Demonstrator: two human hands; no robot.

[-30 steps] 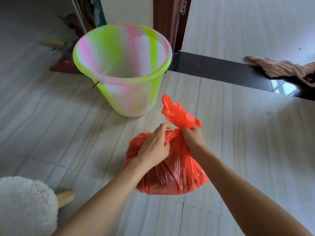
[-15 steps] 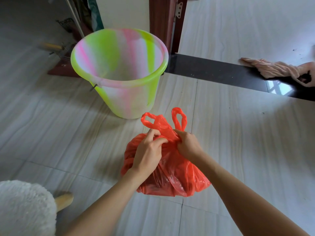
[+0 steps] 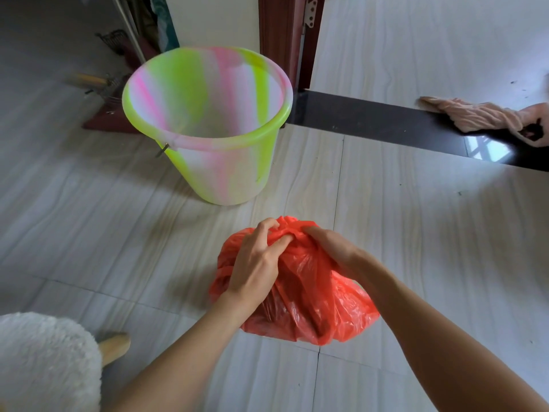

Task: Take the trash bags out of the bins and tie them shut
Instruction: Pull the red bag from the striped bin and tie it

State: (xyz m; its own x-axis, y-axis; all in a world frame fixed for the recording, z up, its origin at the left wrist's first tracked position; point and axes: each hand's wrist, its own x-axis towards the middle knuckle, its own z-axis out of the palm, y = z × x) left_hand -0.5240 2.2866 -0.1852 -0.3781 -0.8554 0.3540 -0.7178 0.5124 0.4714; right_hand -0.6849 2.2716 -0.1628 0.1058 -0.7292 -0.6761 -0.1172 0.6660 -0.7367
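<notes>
Pale wood-grain floor tiles (image 3: 416,233) are filling most of the frame, with a dark polished threshold strip (image 3: 371,120) running across the upper right and a brown door frame (image 3: 282,40) standing at upper centre.

Containers:
- A bucket-style bin (image 3: 225,173), streaked green, pink and white, is standing upright on the floor in the upper centre-left of the frame. No bag is lining it, and the visible part of its interior is showing only bare wall.
- A red trash bag (image 3: 309,298) is sitting on the floor at lower centre, below the bin and apart from it. It is bulging with contents that cannot be identified through the crinkled plastic. Its neck is gathered into a bunch at the top.

Hands:
- The left hand (image 3: 255,263) is reaching in from the lower left, back facing up, fingers curled and pinching the bunched plastic at the bag's neck.
- The right hand (image 3: 332,248) is reaching in from the lower right, fingers curled tightly round the same bunch from the opposite side. Both hands are meeting at the neck, nearly touching.

Other items: a crumpled pink cloth (image 3: 481,117) is lying across the threshold at the right edge. A white fluffy object (image 3: 44,367) with a wooden leg (image 3: 114,346) is occupying the lower left corner. A wooden-handled tool (image 3: 89,80) is lying at upper left, behind the bin.
</notes>
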